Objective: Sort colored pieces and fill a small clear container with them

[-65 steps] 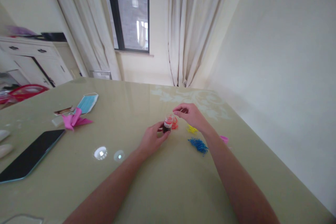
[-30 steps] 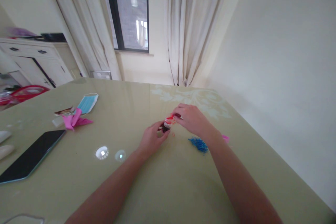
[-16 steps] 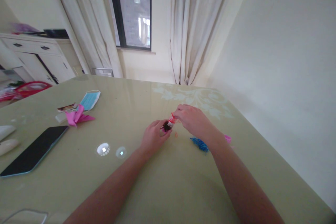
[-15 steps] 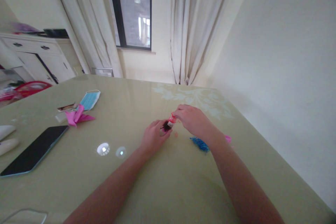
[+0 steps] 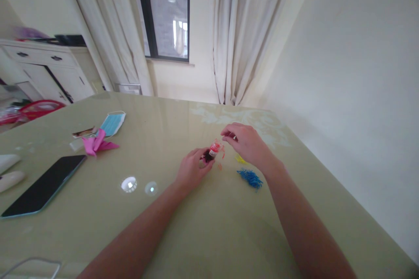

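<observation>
Low over the table, my left hand is closed around a small clear bottle with dark contents at its lower end. Red strands fill the bottle's mouth, and some hang outside it on the right. My right hand is just above and right of the mouth, thumb and forefinger slightly apart, with nothing visible between them. A short orange-red strand lies beside the bottle. Blue strands form a pile below my right hand, and yellow strands show partly behind it.
On the left of the glossy table lie a dark tablet-like device, a folded pink paper piece and a blue face mask. Two white rounded objects sit at the left edge. A wall borders the right side.
My right hand has lifted up and right, away from the bottle's mouth, and its fingers have come off the red strands. The yellow strands now show. My left hand stays in place.
</observation>
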Action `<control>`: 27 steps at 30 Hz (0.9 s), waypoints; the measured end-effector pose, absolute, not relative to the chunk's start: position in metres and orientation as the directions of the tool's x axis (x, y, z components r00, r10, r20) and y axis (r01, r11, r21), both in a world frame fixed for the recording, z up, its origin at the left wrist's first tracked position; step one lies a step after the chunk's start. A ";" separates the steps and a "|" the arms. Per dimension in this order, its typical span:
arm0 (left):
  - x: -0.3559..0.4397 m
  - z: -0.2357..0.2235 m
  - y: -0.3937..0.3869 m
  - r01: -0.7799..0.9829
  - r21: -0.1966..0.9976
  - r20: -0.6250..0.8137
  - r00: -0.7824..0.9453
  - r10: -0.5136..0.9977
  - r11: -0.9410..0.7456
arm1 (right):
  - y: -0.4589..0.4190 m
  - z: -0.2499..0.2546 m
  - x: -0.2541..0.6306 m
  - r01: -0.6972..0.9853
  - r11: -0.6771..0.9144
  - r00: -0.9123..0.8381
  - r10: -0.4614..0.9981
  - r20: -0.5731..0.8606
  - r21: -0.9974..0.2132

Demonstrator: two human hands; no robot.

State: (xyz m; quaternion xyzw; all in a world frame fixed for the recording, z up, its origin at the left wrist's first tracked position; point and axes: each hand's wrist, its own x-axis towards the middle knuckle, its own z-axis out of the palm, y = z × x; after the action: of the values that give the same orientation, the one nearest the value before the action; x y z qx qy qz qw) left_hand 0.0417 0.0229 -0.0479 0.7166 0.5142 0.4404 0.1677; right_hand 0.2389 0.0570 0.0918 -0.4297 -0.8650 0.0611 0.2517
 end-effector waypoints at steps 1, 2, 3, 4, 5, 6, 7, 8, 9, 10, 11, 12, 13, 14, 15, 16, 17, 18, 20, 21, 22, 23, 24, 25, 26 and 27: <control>0.042 -0.049 0.023 0.580 0.703 0.455 0.077 0.887 -0.411 | 0.057 0.091 0.239 0.719 0.598 -0.479 0.796 0.370 -0.355; 0.042 -0.049 0.024 0.569 0.713 0.453 0.073 0.889 -0.410 | 0.056 0.091 0.240 0.718 0.570 -0.462 0.820 0.338 -0.400; 0.043 -0.050 0.024 0.557 0.723 0.451 0.069 0.890 -0.410 | 0.056 0.089 0.240 0.709 0.543 -0.456 0.839 0.295 -0.449; 0.043 -0.050 0.024 0.540 0.735 0.449 0.066 0.891 -0.410 | 0.056 0.088 0.240 0.697 0.522 -0.461 0.851 0.251 -0.491; 0.043 -0.050 0.025 0.516 0.753 0.441 0.064 0.895 -0.408 | 0.056 0.086 0.241 0.686 0.509 -0.472 0.855 0.214 -0.519; 0.044 -0.050 0.025 0.481 0.779 0.426 0.062 0.902 -0.401 | 0.057 0.083 0.242 0.682 0.504 -0.485 0.854 0.189 -0.530; 0.044 -0.049 0.026 0.439 0.811 0.403 0.057 0.914 -0.385 | 0.058 0.081 0.243 0.686 0.504 -0.492 0.853 0.174 -0.526; 0.044 -0.049 0.026 0.396 0.844 0.373 0.053 0.926 -0.363 | 0.060 0.078 0.244 0.696 0.503 -0.495 0.853 0.165 -0.513; 0.044 -0.048 0.027 0.356 0.871 0.344 0.049 0.938 -0.338 | 0.062 0.075 0.245 0.711 0.499 -0.489 0.857 0.161 -0.496; 0.044 -0.047 0.027 0.324 0.890 0.321 0.050 0.946 -0.319 | 0.064 0.073 0.246 0.728 0.491 -0.480 0.863 0.157 -0.479; 0.044 -0.047 0.027 0.301 0.902 0.307 0.056 0.950 -0.310 | 0.066 0.071 0.246 0.740 0.483 -0.470 0.869 0.155 -0.468; 0.045 -0.046 0.027 0.285 0.908 0.301 0.069 0.951 -0.308 | 0.067 0.070 0.246 0.744 0.480 -0.464 0.872 0.156 -0.466; 0.045 -0.045 0.027 0.272 0.910 0.298 0.091 0.950 -0.312 | 0.068 0.069 0.245 0.735 0.483 -0.468 0.869 0.159 -0.475; 0.046 -0.045 0.026 0.254 0.914 0.295 0.123 0.948 -0.318 | 0.067 0.069 0.243 0.714 0.493 -0.485 0.860 0.156 -0.497; 0.046 -0.044 0.026 0.230 0.919 0.289 0.162 0.943 -0.321 | 0.066 0.069 0.242 0.683 0.503 -0.511 0.847 0.145 -0.529; 0.047 -0.044 0.025 0.202 0.925 0.282 0.204 0.938 -0.322 | 0.064 0.070 0.241 0.648 0.508 -0.539 0.832 0.130 -0.567; 0.047 -0.044 0.025 0.172 0.932 0.274 0.245 0.930 -0.320 | 0.062 0.070 0.240 0.615 0.504 -0.560 0.821 0.113 -0.606; 0.047 -0.044 0.024 0.143 0.937 0.268 0.285 0.920 -0.318 | 0.059 0.069 0.241 0.590 0.492 -0.571 0.815 0.100 -0.640; 0.046 -0.047 0.025 0.132 0.941 0.255 0.335 0.907 -0.313 | 0.053 0.066 0.248 0.571 0.465 -0.541 0.833 0.117 -0.677; 0.046 -0.049 0.025 0.166 0.934 0.247 0.339 0.908 -0.316 | 0.050 0.064 0.254 0.574 0.453 -0.498 0.854 0.149 -0.682; 0.045 -0.051 0.026 0.224 0.919 0.240 0.333 0.912 -0.324 | 0.047 0.060 0.261 0.577 0.441 -0.441 0.877 0.192 -0.687; 0.044 -0.053 0.027 0.297 0.894 0.237 0.321 0.917 -0.335 | 0.044 0.056 0.268 0.580 0.428 -0.374 0.896 0.241 -0.693; 0.044 -0.054 0.028 0.376 0.860 0.236 0.308 0.922 -0.346 | 0.041 0.051 0.275 0.574 0.413 -0.295 0.910 0.292 -0.707; 0.044 -0.055 0.028 0.450 0.819 0.239 0.298 0.924 -0.357 | 0.038 0.046 0.281 0.563 0.400 -0.208 0.915 0.345 -0.723; 0.044 -0.056 0.028 0.511 0.776 0.243 0.297 0.924 -0.368 | 0.036 0.040 0.286 0.548 0.393 -0.125 0.911 0.392 -0.739; 0.045 -0.056 0.027 0.560 0.737 0.247 0.299 0.922 -0.379 | 0.035 0.035 0.289 0.528 0.391 -0.046 0.900 0.434 -0.754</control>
State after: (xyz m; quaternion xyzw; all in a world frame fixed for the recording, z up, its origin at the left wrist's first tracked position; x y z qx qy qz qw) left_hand 0.0454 0.0274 -0.0564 0.7595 0.4877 0.3354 0.2696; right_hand 0.2885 0.0347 0.0351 -0.5139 -0.6946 0.2013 0.4615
